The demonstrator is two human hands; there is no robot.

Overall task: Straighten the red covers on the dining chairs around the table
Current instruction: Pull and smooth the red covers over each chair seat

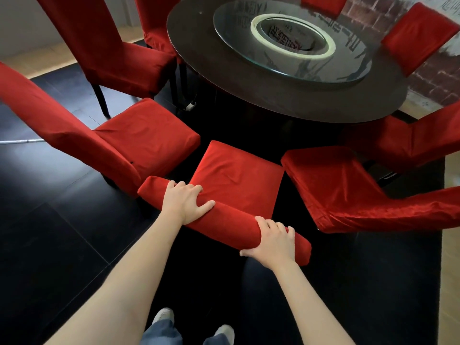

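Directly below me stands a dining chair in a red cover (236, 178), its seat wrinkled and pointing toward the round dark table (286, 100). Both hands are on the top edge of its backrest (231, 220). My left hand (185, 201) grips the left part of that edge, fingers curled over the front, thumb spread. My right hand (272, 241) grips the right part, fingers wrapped over the top, thumb underneath.
Red-covered chairs crowd both sides: one close on the left (119, 143), one on the right (361, 195), and several more round the table. A glass turntable (291, 46) sits on the table. The floor is dark tile; my feet (194, 322) show at the bottom.
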